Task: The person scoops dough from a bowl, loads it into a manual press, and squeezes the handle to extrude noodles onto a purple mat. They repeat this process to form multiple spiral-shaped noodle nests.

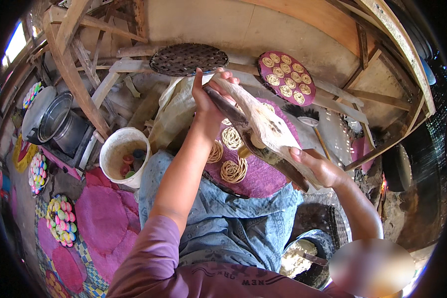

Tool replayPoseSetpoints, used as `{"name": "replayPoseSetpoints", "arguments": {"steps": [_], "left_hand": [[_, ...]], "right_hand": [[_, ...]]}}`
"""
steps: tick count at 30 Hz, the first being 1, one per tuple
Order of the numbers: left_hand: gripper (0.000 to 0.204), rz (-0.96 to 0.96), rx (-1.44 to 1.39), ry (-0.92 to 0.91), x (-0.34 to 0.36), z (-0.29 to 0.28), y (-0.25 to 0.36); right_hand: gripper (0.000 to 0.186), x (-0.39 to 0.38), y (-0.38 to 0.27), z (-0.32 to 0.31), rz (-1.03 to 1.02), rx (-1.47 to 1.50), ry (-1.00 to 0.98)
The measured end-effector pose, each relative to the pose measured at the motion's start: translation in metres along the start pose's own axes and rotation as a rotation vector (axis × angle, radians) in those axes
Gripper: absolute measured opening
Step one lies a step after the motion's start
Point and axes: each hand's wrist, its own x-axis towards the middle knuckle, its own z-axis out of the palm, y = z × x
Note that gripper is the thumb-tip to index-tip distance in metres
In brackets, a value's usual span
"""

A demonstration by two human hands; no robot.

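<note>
Both my hands grip a two-part wooden noodle press [272, 126] held slantwise above my lap. My left hand [211, 99] closes round its far left end, and my right hand [319, 166] clasps the near right end. Pale, worn-looking material covers the upper bar; the lower one is dark wood. A brass-coloured cylinder [244, 152] sticks out beneath. Under it, a round magenta mat [269, 180] rests on my lap, bearing several coiled nests of dough strands [233, 170]. One nest lies right below the cylinder; the press hides part of the mat.
Ahead stand a dark woven tray [188, 59] and a magenta mat with dough nests [286, 78]. A white bucket [124, 156] with small cups is on my left, near stacked magenta mats [103, 218]. A dark bucket [310, 253] of pale flour or dough sits right; flames [383, 186] burn beyond.
</note>
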Motion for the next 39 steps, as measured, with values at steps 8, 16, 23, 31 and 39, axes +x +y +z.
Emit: {"name": "replayPoseSetpoints", "arguments": {"steps": [8,16,23,31,39], "left_hand": [[0.079,-0.336,1.011,0.562,-0.042,0.03,0.007],[0.088,-0.835,1.534,0.362,-0.082,0.009,-0.019],[0.083,-0.916,1.462,0.338,-0.082,0.02,-0.016],[0.067,-0.599,1.697,0.331,-0.108,-0.004,-0.013],[0.059,-0.211,2.561,-0.115,-0.184,0.047,-0.027]], "right_hand": [[0.076,0.002,0.02,-0.011,-0.117,0.087,-0.027],[0.073,0.005,0.035,-0.019,-0.165,0.155,-0.037],[0.076,0.011,0.033,-0.008,-0.144,0.131,-0.014],[0.076,0.021,0.04,-0.003,-0.169,0.132,0.042],[0.079,0.012,0.061,-0.002,-0.23,0.152,0.043]]}}
